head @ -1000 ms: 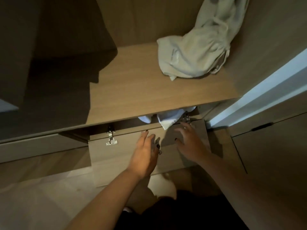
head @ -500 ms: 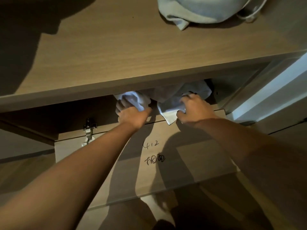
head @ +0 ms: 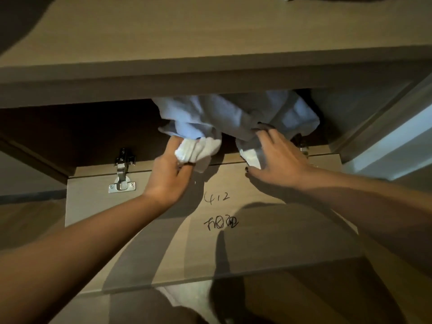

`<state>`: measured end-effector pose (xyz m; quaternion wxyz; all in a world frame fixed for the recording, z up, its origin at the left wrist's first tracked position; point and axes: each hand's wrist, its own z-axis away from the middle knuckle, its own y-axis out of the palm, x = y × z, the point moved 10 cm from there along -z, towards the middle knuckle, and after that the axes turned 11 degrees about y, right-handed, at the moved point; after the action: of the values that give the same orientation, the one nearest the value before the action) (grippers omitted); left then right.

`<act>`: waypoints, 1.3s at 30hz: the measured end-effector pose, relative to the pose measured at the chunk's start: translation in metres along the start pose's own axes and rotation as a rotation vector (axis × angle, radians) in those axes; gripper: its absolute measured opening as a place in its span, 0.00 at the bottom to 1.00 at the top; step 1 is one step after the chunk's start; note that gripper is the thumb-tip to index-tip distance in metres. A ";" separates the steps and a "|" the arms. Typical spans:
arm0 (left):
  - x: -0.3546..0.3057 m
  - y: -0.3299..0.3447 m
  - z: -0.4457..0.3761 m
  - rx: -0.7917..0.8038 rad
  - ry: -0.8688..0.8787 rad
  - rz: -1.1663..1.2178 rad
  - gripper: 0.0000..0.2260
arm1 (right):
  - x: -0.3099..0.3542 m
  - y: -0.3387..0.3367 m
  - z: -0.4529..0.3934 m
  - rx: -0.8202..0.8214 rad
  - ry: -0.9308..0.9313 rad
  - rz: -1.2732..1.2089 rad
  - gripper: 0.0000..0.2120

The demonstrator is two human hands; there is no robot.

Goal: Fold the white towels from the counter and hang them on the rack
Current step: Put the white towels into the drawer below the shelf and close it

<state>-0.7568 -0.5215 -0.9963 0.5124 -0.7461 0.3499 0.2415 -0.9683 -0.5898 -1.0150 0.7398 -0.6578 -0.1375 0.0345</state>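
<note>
The white towels [head: 233,113] are lying bunched inside the compartment directly beneath the wooden shelf [head: 210,38], with two ends spilling over the hinge edge of the drop-down door [head: 210,242]. That door is hanging open below the shelf, its inner face carrying handwritten marks, which gives clear access to the cloth.

The left hand [head: 170,174] is clenching one bunched end of towel, fingers curled tightly round it just under the shelf edge, evidently to drag the bundle outward. The right hand [head: 278,155] is lying over the other end with fingers spread; the thumb appears to be pinching the fabric from below, though motion blur makes this uncertain.

A metal hinge [head: 121,174] is sitting left of the left hand, below the shelf; the cloth could snag there.

Assessment: extraction is under way; folding and hanging not yet begun.
</note>
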 end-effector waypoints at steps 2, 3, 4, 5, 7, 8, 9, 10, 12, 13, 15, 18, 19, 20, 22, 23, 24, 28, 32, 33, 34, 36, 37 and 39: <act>-0.004 -0.008 0.021 -0.047 0.056 0.048 0.09 | 0.001 0.013 0.020 0.041 0.002 -0.052 0.47; -0.004 -0.009 0.031 -0.071 0.054 0.091 0.08 | 0.002 0.015 0.029 0.046 -0.015 -0.081 0.48; -0.004 -0.007 0.040 -0.089 0.042 0.170 0.10 | 0.005 0.013 0.037 0.031 -0.046 -0.120 0.49; -0.006 -0.003 0.048 -0.106 0.003 0.291 0.12 | 0.008 0.007 0.043 0.008 -0.083 -0.159 0.50; -0.012 0.005 0.062 -0.158 -0.102 0.524 0.12 | 0.020 -0.004 0.050 -0.018 -0.173 -0.218 0.50; -0.018 0.007 0.066 -0.180 -0.135 0.579 0.10 | 0.028 -0.004 0.049 -0.004 -0.221 -0.223 0.50; -0.025 0.008 0.069 -0.190 -0.148 0.584 0.09 | 0.035 -0.001 0.047 0.028 -0.263 -0.201 0.50; -0.032 0.009 0.069 -0.193 -0.140 0.575 0.08 | 0.041 0.005 0.043 0.064 -0.301 -0.146 0.48; -0.042 0.009 0.069 -0.181 -0.114 0.508 0.11 | 0.050 0.016 0.035 0.104 -0.367 -0.055 0.34; -0.043 0.008 0.068 -0.169 -0.114 0.470 0.13 | 0.051 0.012 0.030 0.079 -0.377 -0.097 0.24; -0.037 0.006 0.067 -0.129 -0.132 0.409 0.14 | 0.036 -0.011 0.013 0.009 -0.222 -0.379 0.09; -0.020 -0.004 0.070 -0.074 -0.116 0.283 0.12 | -0.034 -0.044 -0.017 -0.149 0.251 -0.660 0.09; -0.015 -0.008 0.070 -0.067 -0.105 0.236 0.13 | -0.062 -0.058 -0.021 -0.245 0.371 -0.643 0.10; -0.010 -0.014 0.070 -0.069 -0.101 0.194 0.15 | -0.084 -0.074 -0.021 -0.318 0.431 -0.562 0.12; 0.002 -0.027 0.070 -0.107 -0.121 0.122 0.18 | -0.100 -0.090 -0.015 -0.304 0.369 -0.269 0.15; 0.009 -0.036 0.067 -0.151 -0.151 0.082 0.19 | -0.101 -0.084 -0.014 -0.220 0.296 -0.081 0.15; 0.018 -0.047 0.064 -0.206 -0.190 0.040 0.20 | -0.102 -0.076 -0.010 -0.133 0.250 0.099 0.13; 0.046 -0.070 0.042 -0.267 -0.333 -0.086 0.26 | -0.089 -0.061 0.000 -0.036 0.276 0.412 0.22; 0.043 -0.045 0.010 0.001 -0.252 -0.352 0.38 | -0.032 -0.064 -0.006 -0.007 0.178 0.117 0.47; 0.045 -0.036 0.006 0.099 -0.249 -0.475 0.43 | -0.018 -0.057 -0.010 0.061 0.137 0.051 0.53; 0.050 -0.026 0.005 0.186 -0.278 -0.545 0.46 | -0.005 -0.042 -0.015 0.141 0.098 0.048 0.58; 0.061 -0.015 0.009 0.253 -0.361 -0.490 0.47 | 0.007 0.001 -0.023 0.303 0.056 0.128 0.67; 0.064 -0.013 0.010 0.227 -0.375 -0.419 0.44 | 0.005 0.024 -0.026 0.363 0.065 0.166 0.70; 0.062 -0.016 0.013 0.135 -0.358 -0.326 0.37 | 0.001 0.051 -0.031 0.376 0.077 0.230 0.71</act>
<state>-0.7048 -0.5228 -1.0364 0.6472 -0.7019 0.1441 0.2602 -0.9529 -0.6121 -1.0682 0.8454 -0.5203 -0.0244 0.1185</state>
